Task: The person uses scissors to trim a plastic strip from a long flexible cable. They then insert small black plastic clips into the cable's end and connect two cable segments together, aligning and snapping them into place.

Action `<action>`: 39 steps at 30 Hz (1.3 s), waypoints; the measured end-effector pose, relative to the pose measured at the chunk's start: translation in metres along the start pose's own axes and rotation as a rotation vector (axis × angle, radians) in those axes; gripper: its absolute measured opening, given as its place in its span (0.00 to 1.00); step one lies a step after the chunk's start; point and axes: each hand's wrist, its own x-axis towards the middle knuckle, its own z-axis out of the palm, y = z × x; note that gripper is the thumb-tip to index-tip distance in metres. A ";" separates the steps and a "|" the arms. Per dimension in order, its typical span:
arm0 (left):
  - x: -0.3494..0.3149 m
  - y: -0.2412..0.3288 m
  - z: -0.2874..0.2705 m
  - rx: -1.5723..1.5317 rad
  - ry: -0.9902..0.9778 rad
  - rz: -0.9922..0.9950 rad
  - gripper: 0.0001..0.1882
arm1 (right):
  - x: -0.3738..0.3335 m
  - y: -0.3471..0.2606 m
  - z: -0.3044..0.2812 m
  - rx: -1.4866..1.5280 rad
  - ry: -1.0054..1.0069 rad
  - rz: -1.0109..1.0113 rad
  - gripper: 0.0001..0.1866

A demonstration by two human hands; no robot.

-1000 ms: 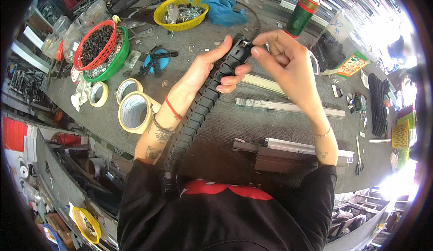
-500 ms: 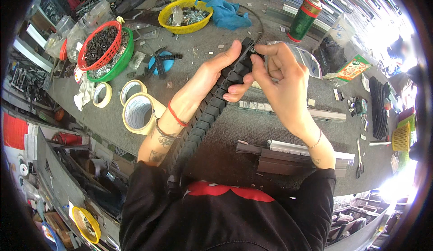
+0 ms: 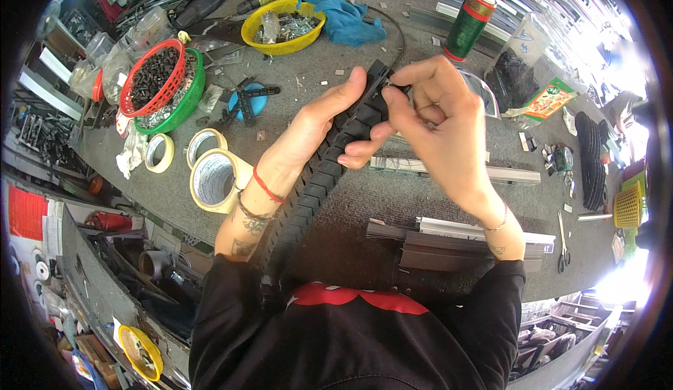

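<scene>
A long black strip of ribbed, overlapping segments [image 3: 308, 190] slants from near my chest up to the middle of the bench. My left hand [image 3: 319, 124] is wrapped round its far part, thumb along the left side and fingertips showing on the right. At the strip's far end, my right hand [image 3: 445, 113] is closed in a pinch, thumb and forefinger against the end piece. Whatever lies between those fingertips is too small and hidden to name.
Tape rolls [image 3: 219, 181] and a red basket of small black parts [image 3: 184, 64] stand left. A yellow basket of metal parts [image 3: 315, 29], a blue cloth [image 3: 350, 22] and a spray can [image 3: 470, 25] stand beyond. Metal profiles [image 3: 449, 253] and scissors [image 3: 563, 250] lie right.
Both hands and the strip's far end have shifted slightly left in view, with the grips kept. Another person's hand at the far edge has left the picture.
</scene>
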 end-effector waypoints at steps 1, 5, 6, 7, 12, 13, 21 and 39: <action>0.001 0.000 -0.001 -0.050 -0.072 0.010 0.29 | -0.001 -0.003 -0.009 0.135 -0.026 0.123 0.06; 0.004 0.002 -0.010 -0.148 -0.229 0.104 0.31 | 0.013 0.001 -0.051 0.327 -0.110 0.249 0.17; 0.005 0.002 -0.013 -0.086 -0.155 0.139 0.31 | 0.015 0.007 -0.056 0.282 -0.127 0.302 0.17; 0.006 0.002 -0.016 -0.078 -0.141 0.160 0.31 | 0.016 0.014 -0.061 0.243 -0.170 0.272 0.16; 0.014 0.005 -0.030 -0.115 -0.230 0.207 0.31 | 0.024 0.062 -0.055 0.149 -0.577 0.362 0.13; 0.015 0.005 -0.032 -0.114 -0.234 0.208 0.31 | 0.024 0.068 -0.050 0.133 -0.654 0.358 0.13; 0.012 0.004 -0.021 0.099 -0.023 0.118 0.32 | 0.006 0.027 -0.019 -0.111 0.001 0.036 0.07; -0.006 -0.005 0.030 0.289 0.218 0.182 0.32 | -0.001 0.002 0.004 -0.244 0.269 -0.373 0.13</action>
